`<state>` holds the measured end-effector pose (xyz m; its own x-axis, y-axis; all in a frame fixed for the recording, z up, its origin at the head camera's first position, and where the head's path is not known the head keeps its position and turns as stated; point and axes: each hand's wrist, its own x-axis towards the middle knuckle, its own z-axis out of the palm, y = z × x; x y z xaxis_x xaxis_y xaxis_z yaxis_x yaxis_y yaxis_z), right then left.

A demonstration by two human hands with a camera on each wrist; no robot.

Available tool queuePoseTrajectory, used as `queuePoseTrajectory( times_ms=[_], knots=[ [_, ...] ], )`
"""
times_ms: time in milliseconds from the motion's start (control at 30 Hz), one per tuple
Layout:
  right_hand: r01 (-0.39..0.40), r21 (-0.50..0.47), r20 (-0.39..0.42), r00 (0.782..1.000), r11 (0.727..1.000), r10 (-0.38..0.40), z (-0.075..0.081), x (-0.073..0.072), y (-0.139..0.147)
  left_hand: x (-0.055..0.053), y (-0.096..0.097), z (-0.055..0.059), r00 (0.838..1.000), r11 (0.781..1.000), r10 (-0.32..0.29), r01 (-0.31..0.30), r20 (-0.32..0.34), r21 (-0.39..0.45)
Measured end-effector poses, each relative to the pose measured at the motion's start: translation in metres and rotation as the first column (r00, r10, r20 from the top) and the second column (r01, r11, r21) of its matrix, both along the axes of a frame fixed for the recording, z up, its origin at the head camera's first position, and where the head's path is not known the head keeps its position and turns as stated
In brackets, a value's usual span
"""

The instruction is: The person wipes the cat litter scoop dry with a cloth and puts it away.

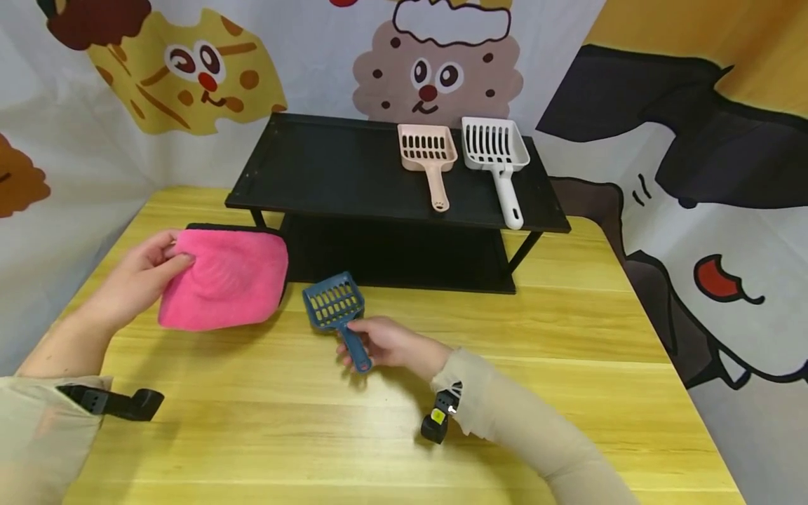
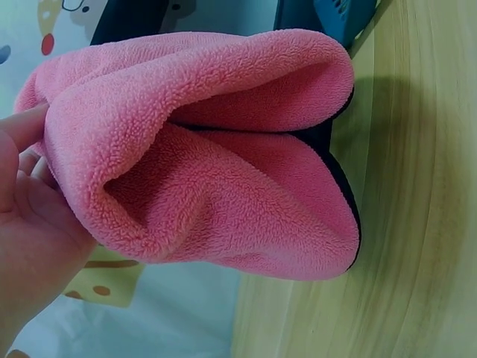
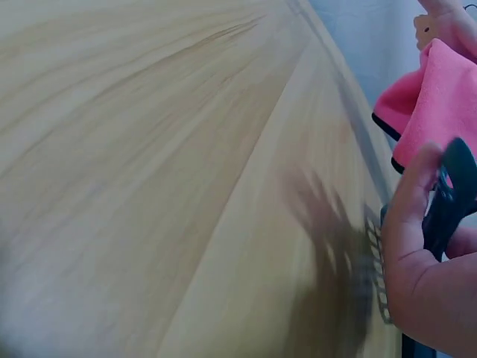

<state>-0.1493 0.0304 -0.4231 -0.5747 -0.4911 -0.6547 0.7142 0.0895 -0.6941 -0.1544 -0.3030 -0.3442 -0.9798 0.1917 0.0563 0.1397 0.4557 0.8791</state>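
My left hand (image 1: pixel 142 277) pinches a pink fleecy cloth (image 1: pixel 230 277) with dark edging by its left side, above the table. In the left wrist view the cloth (image 2: pixel 209 171) hangs folded over, its plush side showing. My right hand (image 1: pixel 388 340) grips a blue slotted litter scoop (image 1: pixel 355 347) by the handle, thumb on top. The scoop's head points away toward the rack, a little right of the cloth. In the right wrist view the thumb (image 3: pixel 410 216) lies along the dark handle; the slotted head is mostly hidden behind the hand.
A black two-tier rack (image 1: pixel 328 168) stands at the back of the wooden table (image 1: pixel 284 435). On its top lie a pink litter scoop (image 1: pixel 435 182) and a white litter scoop (image 1: pixel 507 189), handles toward me. A cartoon-print curtain (image 1: pixel 315 63) hangs behind.
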Motion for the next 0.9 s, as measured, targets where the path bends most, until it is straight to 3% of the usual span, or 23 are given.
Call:
queuePoseTrajectory(
  times_ms=[233, 367, 600, 767, 900],
  knots=[
    [-0.003, 0.034, -0.027, 1.0, 0.999, 0.004, 0.0, -0.002, 0.02, 0.0, 0.007, 0.004, 1.0, 1.0, -0.011, 0.011, 0.005, -0.008],
    [-0.058, 0.033, -0.036, 0.998, 0.998, 0.059, 0.002, -0.005, 0.035, 0.0, 0.014, 0.005, 1.0, 1.0, -0.011, 0.011, -0.004, -0.004],
    [-0.167, -0.058, -0.044, 0.985, 0.984, 0.165, 0.013, -0.008, 0.063, -0.004, 0.035, 0.005, 0.996, 0.994, -0.013, 0.003, -0.091, -0.108],
    [-0.18, -0.086, -0.082, 0.982, 0.98, 0.173, 0.022, -0.009, 0.074, -0.006, 0.061, 0.005, 0.986, 0.989, -0.07, 0.049, -0.151, -0.138],
    [-0.179, -0.074, -0.098, 0.98, 0.981, 0.172, 0.027, -0.009, 0.077, -0.008, 0.092, -0.002, 0.966, 0.977, -0.159, 0.125, -0.203, -0.17]
  ],
)
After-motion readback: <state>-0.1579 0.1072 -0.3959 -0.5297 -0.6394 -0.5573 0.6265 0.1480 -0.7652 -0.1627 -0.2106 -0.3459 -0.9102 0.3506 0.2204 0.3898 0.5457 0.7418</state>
